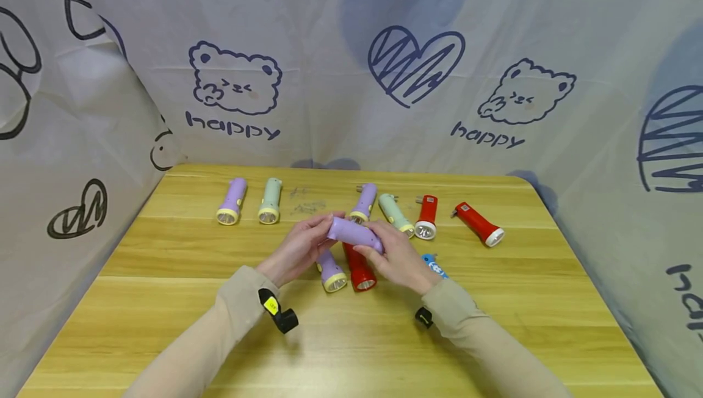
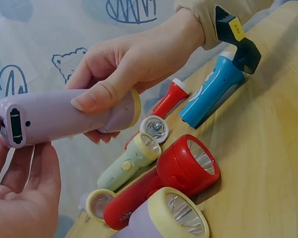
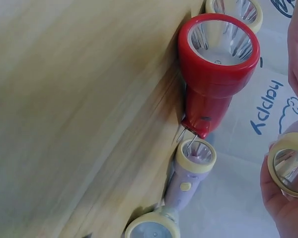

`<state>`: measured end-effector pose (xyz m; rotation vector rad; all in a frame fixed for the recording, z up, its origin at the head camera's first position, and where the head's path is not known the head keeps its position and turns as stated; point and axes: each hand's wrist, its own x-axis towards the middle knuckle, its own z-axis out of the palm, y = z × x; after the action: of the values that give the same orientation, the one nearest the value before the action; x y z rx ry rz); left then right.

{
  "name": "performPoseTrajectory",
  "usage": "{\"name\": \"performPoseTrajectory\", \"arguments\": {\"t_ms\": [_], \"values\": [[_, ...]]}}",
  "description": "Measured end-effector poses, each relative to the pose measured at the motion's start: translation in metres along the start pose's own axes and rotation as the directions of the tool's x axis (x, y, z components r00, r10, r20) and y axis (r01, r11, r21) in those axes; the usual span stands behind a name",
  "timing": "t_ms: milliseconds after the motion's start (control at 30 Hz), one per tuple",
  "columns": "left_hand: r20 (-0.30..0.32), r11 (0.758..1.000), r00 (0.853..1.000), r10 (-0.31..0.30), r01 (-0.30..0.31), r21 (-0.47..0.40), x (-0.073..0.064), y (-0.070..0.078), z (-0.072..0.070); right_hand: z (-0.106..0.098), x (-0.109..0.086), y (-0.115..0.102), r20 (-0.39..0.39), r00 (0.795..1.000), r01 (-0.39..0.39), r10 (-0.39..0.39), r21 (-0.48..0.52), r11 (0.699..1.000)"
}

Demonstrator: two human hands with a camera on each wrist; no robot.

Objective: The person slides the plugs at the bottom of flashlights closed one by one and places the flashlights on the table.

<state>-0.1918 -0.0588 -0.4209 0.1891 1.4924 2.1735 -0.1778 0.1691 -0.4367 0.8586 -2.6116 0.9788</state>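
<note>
A purple flashlight (image 1: 354,233) is held crosswise above the table between both hands. My right hand (image 1: 403,260) grips it near the cream-rimmed lamp end, thumb along the body. My left hand (image 1: 296,248) holds the tail end between thumb and fingers. In the left wrist view that tail end has a dark oblong slot (image 2: 15,126) and a small round hole beside it. Beneath the hands lie a red flashlight (image 1: 361,270) and another purple flashlight (image 1: 332,273) with a cream rim. The right wrist view shows the held flashlight's clear lens (image 3: 294,171).
At the back left lie a purple flashlight (image 1: 233,201) and a green flashlight (image 1: 270,201). Further right are a purple one (image 1: 367,198), a green one (image 1: 392,212) and two red ones with white rims (image 1: 426,218). A blue flashlight (image 1: 434,264) lies partly behind the right hand.
</note>
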Motion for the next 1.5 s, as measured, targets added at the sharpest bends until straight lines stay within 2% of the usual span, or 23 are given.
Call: {"name": "performPoseTrajectory", "arguments": {"t_ms": [400, 633, 900, 1133, 1333, 1400, 1500], "values": [[-0.079, 0.998, 0.997, 0.018, -0.023, -0.057, -0.001, -0.007, 0.002, 0.001, -0.001, -0.001, -0.017, 0.999, 0.043, -0.043, -0.033, 0.999], [-0.102, 0.998, 0.994, 0.05, -0.052, -0.02, -0.002, -0.009, 0.002, 0.002, -0.001, -0.003, -0.029, 0.998, 0.05, -0.052, -0.051, 0.997], [-0.161, 0.998, 0.985, 0.067, -0.067, 0.009, -0.001, -0.01, 0.003, 0.001, 0.0, -0.007, -0.004, 1.0, 0.008, -0.008, -0.052, 0.999], [-0.169, 0.997, 0.982, 0.082, -0.08, 0.017, 0.002, -0.007, 0.0, -0.001, 0.006, -0.007, 0.058, 0.995, -0.086, 0.083, 0.062, 0.994], [-0.152, 0.995, 0.985, 0.081, -0.072, 0.064, 0.003, -0.003, -0.003, -0.006, 0.009, -0.008, 0.175, 0.971, -0.195, 0.163, 0.183, 0.964], [-0.145, 0.994, 0.986, 0.085, -0.074, 0.085, 0.004, -0.002, -0.004, -0.009, 0.009, -0.007, 0.231, 0.956, -0.236, 0.181, 0.235, 0.943], [-0.127, 0.99, 0.988, 0.093, -0.078, 0.117, 0.005, -0.001, -0.007, -0.013, 0.01, -0.007, 0.324, 0.924, -0.308, 0.202, 0.319, 0.896]]}}
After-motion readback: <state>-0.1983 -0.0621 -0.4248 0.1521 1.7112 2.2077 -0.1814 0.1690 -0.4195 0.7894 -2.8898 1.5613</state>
